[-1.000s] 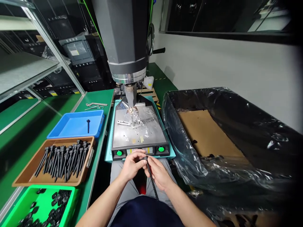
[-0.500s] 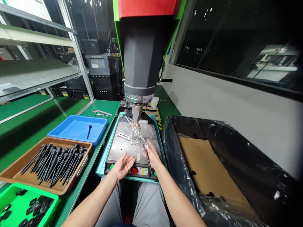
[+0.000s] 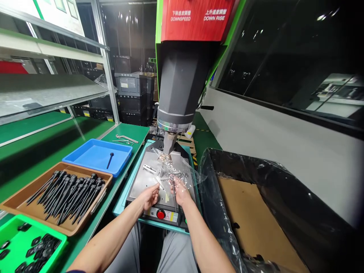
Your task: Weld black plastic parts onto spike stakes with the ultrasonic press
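A thin black rod (image 3: pixel 174 197) is held in my right hand (image 3: pixel 181 192), its long shaft pointing down toward the front of the press. My left hand (image 3: pixel 150 196) is just left of it, thumb and fingers pinched together. Whatever the left fingers hold, if anything, is too small to make out. Crumpled clear plastic film (image 3: pixel 184 170) hangs around the metal horn (image 3: pixel 169 143) and spreads over the plate beyond my right fingers. Beneath both hands lies the steel plate (image 3: pixel 139 184), with a slotted metal bar (image 3: pixel 149 168) on its left side.
On the left stand a brown tray (image 3: pixel 17 197) of black rods, a blue tray (image 3: pixel 85 149) with one rod, and a green bin (image 3: pixel 17 227) of black caps. Wrenches (image 3: pixel 126 138) lie behind. A plastic-lined box (image 3: pixel 250 212) is at right; a red button (image 3: pixel 160 214) fronts the press.
My left fingers have gone from spread to pinched, and that hand has moved closer to the right one. The film now reaches further right. The view has tilted up slightly.
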`<act>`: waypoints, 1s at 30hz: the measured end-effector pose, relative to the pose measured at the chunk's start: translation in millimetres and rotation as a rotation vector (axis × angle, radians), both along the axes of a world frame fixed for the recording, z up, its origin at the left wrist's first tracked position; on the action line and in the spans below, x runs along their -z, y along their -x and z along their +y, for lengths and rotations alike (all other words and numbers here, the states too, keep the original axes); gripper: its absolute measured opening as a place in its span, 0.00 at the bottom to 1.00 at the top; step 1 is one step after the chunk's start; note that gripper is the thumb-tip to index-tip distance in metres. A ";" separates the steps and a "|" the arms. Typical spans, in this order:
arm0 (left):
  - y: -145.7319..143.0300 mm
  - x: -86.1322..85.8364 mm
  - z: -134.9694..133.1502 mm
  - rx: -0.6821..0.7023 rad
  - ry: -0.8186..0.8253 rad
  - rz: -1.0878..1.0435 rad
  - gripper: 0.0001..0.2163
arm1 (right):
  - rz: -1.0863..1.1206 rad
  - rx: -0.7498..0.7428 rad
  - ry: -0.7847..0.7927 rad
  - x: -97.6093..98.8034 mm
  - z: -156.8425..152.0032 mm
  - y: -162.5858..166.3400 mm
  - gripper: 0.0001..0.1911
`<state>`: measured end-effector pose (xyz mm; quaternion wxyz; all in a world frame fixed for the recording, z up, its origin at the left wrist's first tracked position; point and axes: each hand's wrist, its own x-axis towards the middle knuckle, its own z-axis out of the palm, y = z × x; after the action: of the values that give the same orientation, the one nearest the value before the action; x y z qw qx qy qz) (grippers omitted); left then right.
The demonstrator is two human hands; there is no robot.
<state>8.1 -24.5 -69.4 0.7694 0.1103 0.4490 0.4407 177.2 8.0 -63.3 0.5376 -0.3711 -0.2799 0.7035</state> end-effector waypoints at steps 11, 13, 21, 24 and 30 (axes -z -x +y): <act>7.9 1.7 16.2 0.207 -0.005 -0.246 0.19 | 0.159 -0.287 -0.098 -23.1 2.0 14.3 0.21; 9.4 -0.5 12.6 0.138 -0.091 -0.348 0.19 | 0.125 -0.264 -0.077 -23.4 0.3 14.9 0.21; 19.3 -46.3 15.1 -0.152 -0.368 -0.238 0.13 | -0.285 0.086 -0.319 -28.6 19.7 27.5 0.24; 19.0 -69.5 11.5 -0.138 -0.456 -0.157 0.21 | -0.509 0.263 -0.484 -37.1 33.9 24.7 0.21; 12.6 -87.9 6.4 -0.037 -0.508 -0.086 0.30 | -0.793 0.385 -0.599 -53.4 59.7 22.7 0.20</act>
<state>-4.5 -18.1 18.5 0.7275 0.2728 0.2926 0.5574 154.5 67.8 -9.9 0.5921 -0.4836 -0.5770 0.2873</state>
